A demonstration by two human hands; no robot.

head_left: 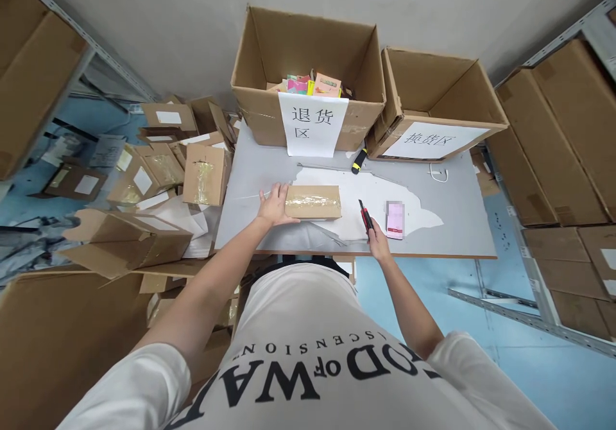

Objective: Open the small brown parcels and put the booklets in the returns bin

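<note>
Head view, read from the left: a heap of small taped cartons (158,167) lies piled off the table's left edge, well apart from the work. Next comes the left hand (275,205), fingers spread flat on the grey table (462,218) and pressed against the left end of a small taped cardboard parcel (313,201) — it braces the parcel rather than gripping it, so the hand is open. The parcel lies flat near the front edge of the table, partly on a torn white patch of the surface. Behind it stands a large open carton with a paper label (313,124), coloured packets inside; a second labelled carton (436,106) stands beside it to the right, and a yellow-and-black tool (358,160) lies on the table between them.

To the right of the parcel, the right hand (378,242) is closed around a red-and-black utility knife (366,215), its tip pointing away from the body and clear of the parcel. Just beside the knife lies a small pink packet (395,218), untouched.

As a judgement: the cut would go best with the blade run shallow along the tape seam — only deep enough to part the tape, so the contents stay unmarked. The bracing fingers should stay at the end of the parcel, out of the blade's line.
</note>
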